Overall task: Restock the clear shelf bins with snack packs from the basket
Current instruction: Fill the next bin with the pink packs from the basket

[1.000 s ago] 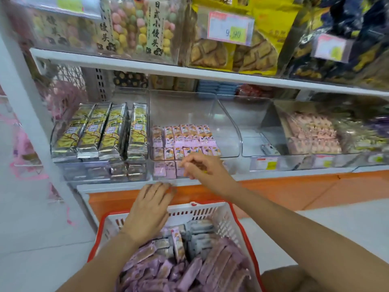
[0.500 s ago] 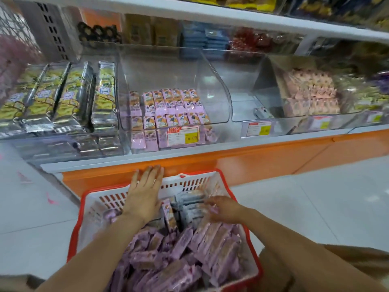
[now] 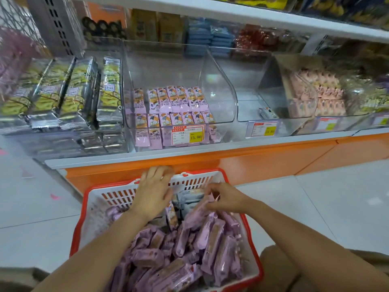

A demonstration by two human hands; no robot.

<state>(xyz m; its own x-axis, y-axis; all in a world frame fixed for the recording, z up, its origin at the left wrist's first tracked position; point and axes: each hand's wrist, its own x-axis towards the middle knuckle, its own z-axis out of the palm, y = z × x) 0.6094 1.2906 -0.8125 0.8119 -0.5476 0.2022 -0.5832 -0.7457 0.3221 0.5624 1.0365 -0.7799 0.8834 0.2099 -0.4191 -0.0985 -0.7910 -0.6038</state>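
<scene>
Left hand [image 3: 154,190] lies flat, fingers relaxed, at the basket's [image 3: 117,196] far wall. Right hand [image 3: 226,200] pinches a purple pack [image 3: 199,214] in the pile. Middle bin [image 3: 219,91] is partly filled.

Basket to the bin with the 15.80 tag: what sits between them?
Head view: only the white shelf edge and the orange base panel separate basket from bin. The left hand overlaps the basket's far rim; the right hand pinches a pack.
</scene>
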